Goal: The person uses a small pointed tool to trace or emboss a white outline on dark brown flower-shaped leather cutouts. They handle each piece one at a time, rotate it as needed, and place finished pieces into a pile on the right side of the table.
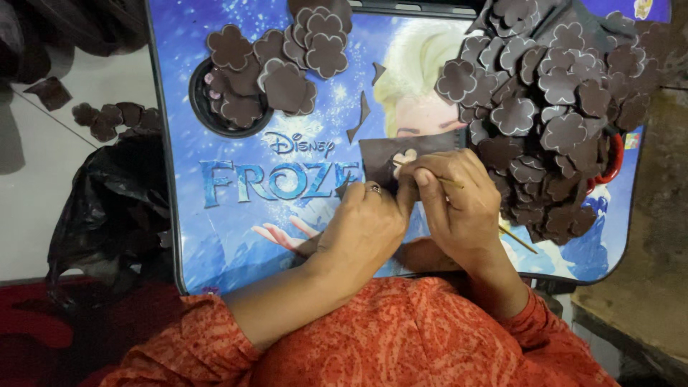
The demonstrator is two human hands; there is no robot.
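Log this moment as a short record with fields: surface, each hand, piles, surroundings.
surface: blue printed lap table
left hand: left hand with a ring, fingers pinching the dark brown sheet
right hand: right hand holding a thin wooden stick at a flower-shaped hole in the sheet
big pile: dark brown flower cutouts, heaped on the table's right side
small pile: more flower cutouts, over a round recess at the upper left
scraps: brown offcuts above the sheet
surroundings: black plastic bag at the left; orange sleeves
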